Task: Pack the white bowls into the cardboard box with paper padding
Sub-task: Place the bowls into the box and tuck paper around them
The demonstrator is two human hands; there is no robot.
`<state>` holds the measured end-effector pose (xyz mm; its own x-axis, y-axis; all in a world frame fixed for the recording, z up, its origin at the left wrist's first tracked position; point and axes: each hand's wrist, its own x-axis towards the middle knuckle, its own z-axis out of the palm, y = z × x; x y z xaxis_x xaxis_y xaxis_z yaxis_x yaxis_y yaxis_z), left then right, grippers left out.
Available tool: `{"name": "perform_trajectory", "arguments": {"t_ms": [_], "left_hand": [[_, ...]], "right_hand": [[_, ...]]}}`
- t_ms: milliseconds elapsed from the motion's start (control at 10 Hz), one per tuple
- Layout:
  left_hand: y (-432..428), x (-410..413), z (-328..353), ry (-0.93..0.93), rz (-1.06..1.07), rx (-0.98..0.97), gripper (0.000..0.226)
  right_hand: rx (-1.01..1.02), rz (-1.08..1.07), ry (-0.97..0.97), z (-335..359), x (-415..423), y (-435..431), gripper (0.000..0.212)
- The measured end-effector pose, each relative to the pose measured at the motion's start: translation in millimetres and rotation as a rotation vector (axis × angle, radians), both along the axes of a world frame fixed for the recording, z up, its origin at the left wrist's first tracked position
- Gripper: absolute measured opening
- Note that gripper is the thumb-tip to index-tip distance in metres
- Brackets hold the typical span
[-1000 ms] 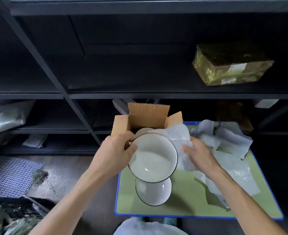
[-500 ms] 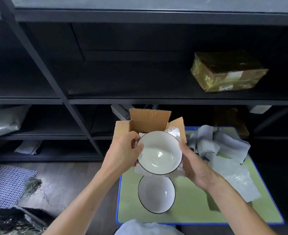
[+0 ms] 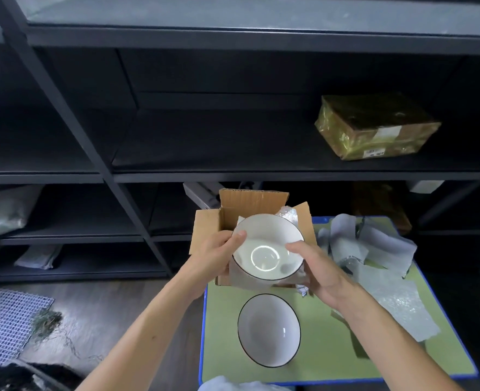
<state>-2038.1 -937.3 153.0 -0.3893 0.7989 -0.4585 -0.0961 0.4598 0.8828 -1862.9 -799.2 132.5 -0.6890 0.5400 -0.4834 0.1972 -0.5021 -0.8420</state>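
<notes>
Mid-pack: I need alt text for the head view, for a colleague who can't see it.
The left hand and right hand hold a white bowl over the open cardboard box, paper padding beneath it. A second white bowl sits on the green table, loose padding sheets to its right; dark shelving stands behind.

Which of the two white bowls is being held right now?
The bowl over the cardboard box: the left hand and right hand grip its rim from either side. The other bowl sits untouched on the green mat, nearer the person.
</notes>
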Motion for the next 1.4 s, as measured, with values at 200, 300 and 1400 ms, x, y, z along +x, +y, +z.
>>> {"name": "perform_trajectory", "arguments": {"t_ms": [200,300,1400], "left_hand": [[19.7,-21.3,2.5,0.083,0.050,0.014,0.033],[31.9,-33.2,-1.8,0.175,0.067,-0.001,0.033],[120.8,-21.7,-111.5,0.513,-0.129,-0.599,0.038]], "right_hand": [[0.155,0.033,-0.118,11.7,-29.9,13.4,0.022],[0.316,0.054,-0.216,12.7,-40.4,23.5,0.019],[0.761,0.392,-0.996,-96.4,-118.6,34.3,0.081]]}}
